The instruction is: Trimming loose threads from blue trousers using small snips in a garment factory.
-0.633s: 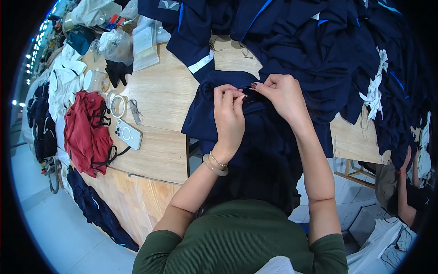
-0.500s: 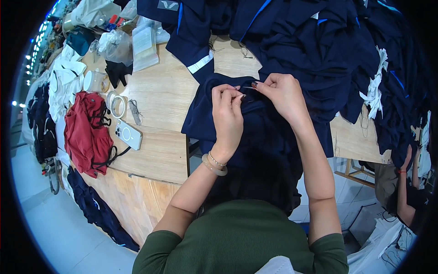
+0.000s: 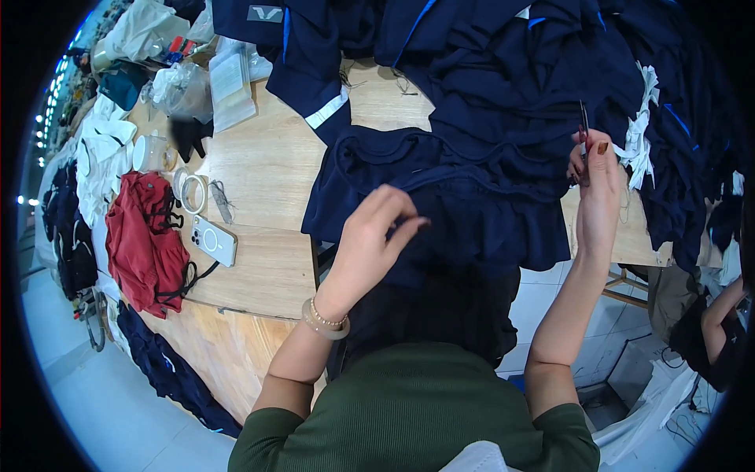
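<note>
— Inspector: Start at your hands. Your right hand point(image 3: 599, 182) is closed around one small pair of thread snips point(image 3: 583, 130), blade pointing up, raised clear of the cloth at the table's right. Your left hand point(image 3: 376, 236) has thumb and fingertips drawn together just above the navy garment point(image 3: 440, 204); whether they pinch a thread or the fabric, I cannot tell.

— Operator: And the garment itself?

— Inspector: One navy piece lies spread before you, its waistband edge towards the heap, its lower part hanging over the near edge of the wooden table point(image 3: 259, 165). Behind it sits a heap of navy garments point(image 3: 503, 55) with blue trim; too tangled to count.

— Operator: What else is on the table?

— Inspector: One white phone point(image 3: 212, 241), one tape ring point(image 3: 191, 191), one red garment point(image 3: 141, 244) draped over the left edge.

— Operator: Room to move?

— Inspector: Bare wood between phone and garment, and a strip left of your left hand. The right side is crowded by the heap.
</note>
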`<action>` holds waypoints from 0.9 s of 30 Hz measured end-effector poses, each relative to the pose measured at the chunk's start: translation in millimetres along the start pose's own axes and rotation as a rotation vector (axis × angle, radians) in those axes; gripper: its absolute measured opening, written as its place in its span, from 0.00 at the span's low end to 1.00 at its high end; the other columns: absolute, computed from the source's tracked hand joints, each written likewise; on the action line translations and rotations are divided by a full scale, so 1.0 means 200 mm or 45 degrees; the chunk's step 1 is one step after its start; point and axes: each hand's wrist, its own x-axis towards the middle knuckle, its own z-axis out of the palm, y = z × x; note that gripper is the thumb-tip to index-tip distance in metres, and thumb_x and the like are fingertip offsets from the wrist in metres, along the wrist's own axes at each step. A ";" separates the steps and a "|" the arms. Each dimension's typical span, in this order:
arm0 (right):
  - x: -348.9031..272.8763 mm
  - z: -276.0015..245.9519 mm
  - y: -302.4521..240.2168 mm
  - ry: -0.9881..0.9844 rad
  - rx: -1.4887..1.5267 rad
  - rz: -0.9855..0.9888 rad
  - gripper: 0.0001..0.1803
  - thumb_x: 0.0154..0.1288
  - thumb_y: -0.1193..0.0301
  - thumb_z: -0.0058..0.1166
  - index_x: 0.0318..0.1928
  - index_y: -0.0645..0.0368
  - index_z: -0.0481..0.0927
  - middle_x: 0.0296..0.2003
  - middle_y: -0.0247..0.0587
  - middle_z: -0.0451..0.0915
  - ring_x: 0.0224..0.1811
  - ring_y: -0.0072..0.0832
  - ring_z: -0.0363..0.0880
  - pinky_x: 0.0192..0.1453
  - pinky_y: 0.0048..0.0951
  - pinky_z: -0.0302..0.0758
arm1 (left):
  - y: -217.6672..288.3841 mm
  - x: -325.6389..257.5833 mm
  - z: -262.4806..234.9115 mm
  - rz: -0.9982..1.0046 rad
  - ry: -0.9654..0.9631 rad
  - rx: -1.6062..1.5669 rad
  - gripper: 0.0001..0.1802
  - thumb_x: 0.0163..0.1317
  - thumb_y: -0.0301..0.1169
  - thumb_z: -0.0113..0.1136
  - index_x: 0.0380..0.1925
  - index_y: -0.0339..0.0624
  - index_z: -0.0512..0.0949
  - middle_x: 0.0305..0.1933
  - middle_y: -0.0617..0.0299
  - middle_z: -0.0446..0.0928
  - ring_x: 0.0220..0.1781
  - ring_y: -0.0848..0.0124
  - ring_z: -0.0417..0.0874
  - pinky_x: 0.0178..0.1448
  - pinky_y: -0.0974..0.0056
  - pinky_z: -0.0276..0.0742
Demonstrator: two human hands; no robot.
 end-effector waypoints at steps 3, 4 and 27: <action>-0.06 0.06 -0.02 -0.069 -0.047 0.065 0.10 0.73 0.66 0.57 0.43 0.61 0.79 0.31 0.26 0.75 0.32 0.11 0.67 0.38 0.16 0.64 | 0.03 0.13 0.08 0.118 0.137 0.133 0.08 0.58 0.17 0.64 0.37 0.36 0.78 0.41 0.58 0.77 0.38 0.66 0.80 0.38 0.68 0.76; -0.09 0.09 -0.03 -0.113 -0.024 0.077 0.08 0.72 0.69 0.58 0.42 0.61 0.79 0.32 0.27 0.76 0.35 0.11 0.70 0.41 0.16 0.66 | 0.02 0.16 0.12 0.153 0.126 0.074 0.08 0.59 0.17 0.64 0.38 0.36 0.78 0.42 0.58 0.77 0.39 0.66 0.81 0.39 0.68 0.76; -0.20 0.13 0.15 -0.220 0.084 0.156 0.08 0.68 0.72 0.63 0.33 0.60 0.77 0.25 0.20 0.69 0.28 0.08 0.61 0.32 0.14 0.56 | 0.00 0.34 0.22 0.200 -0.110 0.311 0.05 0.61 0.19 0.62 0.37 0.33 0.81 0.37 0.53 0.78 0.37 0.54 0.84 0.40 0.59 0.80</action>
